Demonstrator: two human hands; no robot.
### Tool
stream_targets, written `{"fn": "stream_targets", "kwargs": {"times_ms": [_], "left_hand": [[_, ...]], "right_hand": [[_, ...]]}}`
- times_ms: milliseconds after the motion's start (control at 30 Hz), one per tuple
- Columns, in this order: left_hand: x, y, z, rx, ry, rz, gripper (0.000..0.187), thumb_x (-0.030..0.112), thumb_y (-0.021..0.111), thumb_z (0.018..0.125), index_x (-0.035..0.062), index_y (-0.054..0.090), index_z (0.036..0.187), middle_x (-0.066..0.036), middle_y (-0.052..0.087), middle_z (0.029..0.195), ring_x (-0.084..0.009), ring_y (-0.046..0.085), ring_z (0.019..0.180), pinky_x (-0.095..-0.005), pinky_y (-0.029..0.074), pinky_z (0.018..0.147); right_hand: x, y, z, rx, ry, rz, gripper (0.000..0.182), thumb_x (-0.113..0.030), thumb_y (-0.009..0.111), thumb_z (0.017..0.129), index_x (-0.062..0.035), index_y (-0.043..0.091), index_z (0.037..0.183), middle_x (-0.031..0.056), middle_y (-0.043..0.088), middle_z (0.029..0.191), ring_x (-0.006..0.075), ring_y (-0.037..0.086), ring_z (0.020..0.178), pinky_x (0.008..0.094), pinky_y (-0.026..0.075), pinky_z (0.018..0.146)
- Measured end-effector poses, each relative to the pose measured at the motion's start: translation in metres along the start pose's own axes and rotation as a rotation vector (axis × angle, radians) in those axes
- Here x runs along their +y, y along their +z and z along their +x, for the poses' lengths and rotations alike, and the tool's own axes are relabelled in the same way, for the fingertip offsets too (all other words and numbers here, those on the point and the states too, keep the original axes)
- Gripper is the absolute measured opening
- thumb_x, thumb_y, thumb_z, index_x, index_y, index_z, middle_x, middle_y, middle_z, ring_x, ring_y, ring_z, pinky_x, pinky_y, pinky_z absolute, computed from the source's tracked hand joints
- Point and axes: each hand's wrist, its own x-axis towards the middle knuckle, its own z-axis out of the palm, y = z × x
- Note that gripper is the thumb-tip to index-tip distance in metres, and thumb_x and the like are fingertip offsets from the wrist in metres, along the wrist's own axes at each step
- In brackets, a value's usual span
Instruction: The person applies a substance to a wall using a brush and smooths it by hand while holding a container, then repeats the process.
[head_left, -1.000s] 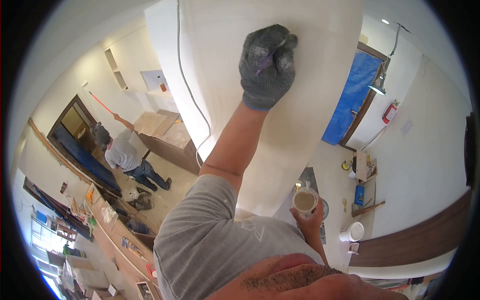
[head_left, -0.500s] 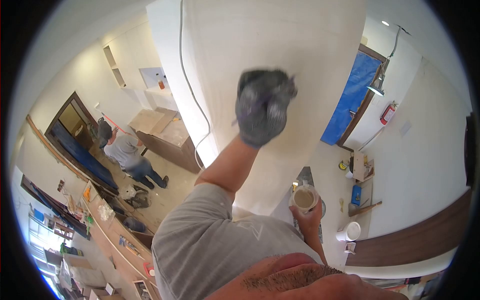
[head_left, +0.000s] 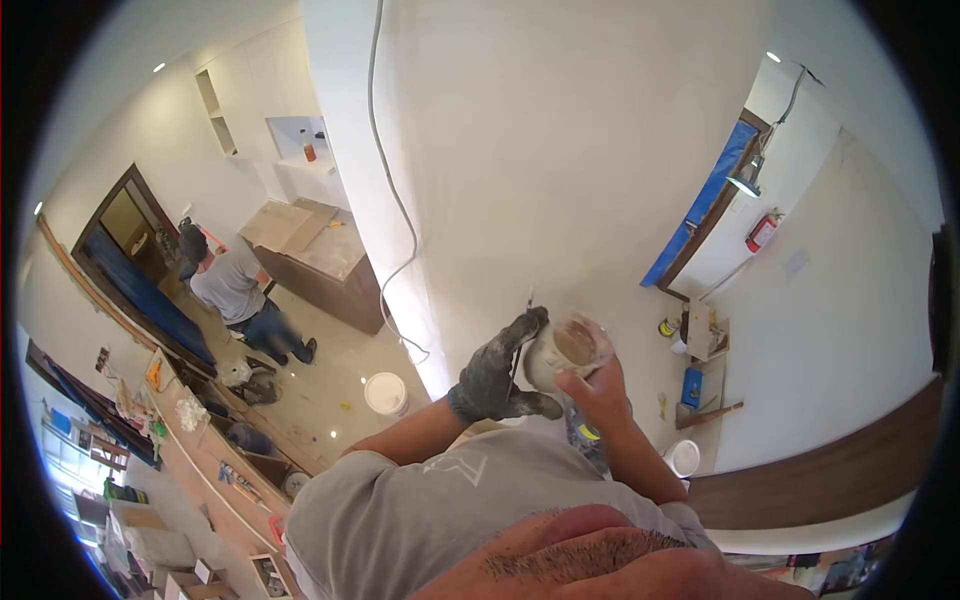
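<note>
My left hand (head_left: 495, 372), in a dark, dusty glove, is beside the container, its fingers and thumb around a thin tool (head_left: 517, 362) seen nearly edge-on. My bare right hand (head_left: 597, 392) grips a pale round container (head_left: 545, 362) by its side, mouth tilted toward me. Some greyish material shows inside it. Both hands are close together at chest height, in front of a broad off-white wall panel (head_left: 570, 150).
A white cable (head_left: 377, 130) hangs along the panel's left edge. At left, a person (head_left: 235, 285) stands near a wooden counter (head_left: 310, 265). White buckets (head_left: 385, 393) are on the floor at both sides. A long cluttered bench (head_left: 215, 450) runs at lower left.
My left hand has come down from the wall panel to beside the container. My right hand has brought the container up and to the left. The view has shifted, and a floor bucket now shows at left.
</note>
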Motion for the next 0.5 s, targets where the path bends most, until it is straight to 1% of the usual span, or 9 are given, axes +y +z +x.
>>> {"fn": "stream_targets", "kwargs": {"times_ms": [33, 133, 167, 200, 267, 300, 333, 400, 500], "left_hand": [[0.006, -0.001, 0.002, -0.045, -0.231, -0.138, 0.122, 0.035, 0.102, 0.065, -0.0021, 0.032, 0.158, -0.024, 0.047, 0.156, -0.0342, 0.049, 0.145, -0.0460, 0.041, 0.119], [-0.010, -0.002, 0.000, 0.150, -0.197, -0.380, 0.129, 0.030, 0.102, 0.065, -0.0019, 0.022, 0.161, -0.020, 0.044, 0.156, -0.0296, 0.049, 0.143, -0.0443, 0.040, 0.120], [-0.010, -0.008, 0.001, 0.189, -0.175, -0.433, 0.127, 0.026, 0.100, 0.067, -0.0033, 0.019, 0.160, -0.017, 0.047, 0.150, -0.0267, 0.052, 0.137, -0.0430, 0.042, 0.117], [-0.006, -0.016, 0.004, 0.227, -0.151, -0.486, 0.126, 0.021, 0.099, 0.068, -0.0046, 0.017, 0.160, -0.014, 0.050, 0.144, -0.0238, 0.055, 0.131, -0.0417, 0.044, 0.114], [0.005, -0.040, 0.023, 0.231, -0.177, -0.205, 0.117, 0.022, 0.098, 0.067, -0.0049, 0.026, 0.155, -0.014, 0.057, 0.134, -0.0249, 0.060, 0.122, -0.0418, 0.048, 0.108], [0.007, -0.046, 0.029, 0.352, -0.046, 0.001, 0.109, 0.032, 0.097, 0.066, -0.0051, 0.036, 0.148, -0.016, 0.062, 0.125, -0.0289, 0.064, 0.115, -0.0429, 0.051, 0.100], [0.004, -0.047, 0.033, 0.474, -0.060, 0.042, 0.102, 0.042, 0.095, 0.064, -0.0046, 0.046, 0.141, -0.018, 0.063, 0.121, -0.0333, 0.065, 0.110, -0.0441, 0.052, 0.096], [-0.011, -0.056, 0.030, 0.495, -0.036, 0.198, 0.095, 0.043, 0.093, 0.063, -0.0028, 0.052, 0.135, -0.019, 0.062, 0.119, -0.0367, 0.065, 0.106, -0.0457, 0.052, 0.092], [-0.013, -0.056, 0.036, 0.456, -0.054, 0.179, 0.090, 0.040, 0.093, 0.061, -0.0013, 0.055, 0.132, -0.020, 0.062, 0.117, -0.0390, 0.064, 0.103, -0.0469, 0.053, 0.089]], "right_hand": [[-0.007, 0.008, 0.009, -0.048, -0.007, 0.008, 0.092, -0.034, 0.089, 0.082, 0.0035, 0.041, 0.150, 0.0151, 0.058, 0.140, 0.0256, 0.055, 0.134, 0.0410, 0.042, 0.114], [-0.039, 0.026, 0.034, -0.217, -0.076, -0.174, 0.095, -0.038, 0.085, 0.087, 0.0040, 0.035, 0.155, 0.0178, 0.053, 0.145, 0.0273, 0.050, 0.138, 0.0425, 0.038, 0.117], [-0.055, 0.031, 0.041, -0.290, -0.097, -0.171, 0.097, -0.044, 0.081, 0.089, 0.0042, 0.032, 0.158, 0.0228, 0.050, 0.146, 0.0328, 0.050, 0.139, 0.0436, 0.036, 0.118], [-0.069, 0.028, 0.053, -0.335, -0.263, -0.375, 0.097, -0.046, 0.080, 0.089, 0.0032, 0.033, 0.158, 0.0236, 0.048, 0.148, 0.0349, 0.052, 0.136, 0.0444, 0.038, 0.116], [-0.096, 0.018, 0.084, -0.420, -0.589, -0.791, 0.097, -0.052, 0.077, 0.089, 0.0012, 0.035, 0.159, 0.0251, 0.045, 0.152, 0.0390, 0.057, 0.129, 0.0462, 0.044, 0.111], [-0.119, 0.020, 0.094, -0.306, -0.676, -0.972, 0.097, -0.056, 0.075, 0.089, -0.0001, 0.037, 0.158, 0.0253, 0.042, 0.156, 0.0393, 0.061, 0.120, 0.0470, 0.049, 0.104], [-0.141, 0.024, 0.105, -0.188, -0.761, -1.151, 0.098, -0.060, 0.073, 0.088, -0.0014, 0.039, 0.158, 0.0256, 0.039, 0.159, 0.0396, 0.064, 0.111, 0.0478, 0.053, 0.097], [-0.170, 0.028, 0.139, 0.007, -0.973, -1.405, 0.100, -0.068, 0.071, 0.085, -0.0060, 0.042, 0.157, 0.0212, 0.032, 0.167, 0.0314, 0.066, 0.092, 0.0436, 0.058, 0.077], [-0.208, 0.045, 0.166, 0.032, -0.775, -1.834, 0.100, -0.067, 0.072, 0.085, -0.0099, 0.039, 0.160, 0.0162, 0.026, 0.171, 0.0305, 0.063, 0.091, 0.0378, 0.058, 0.077]]}}
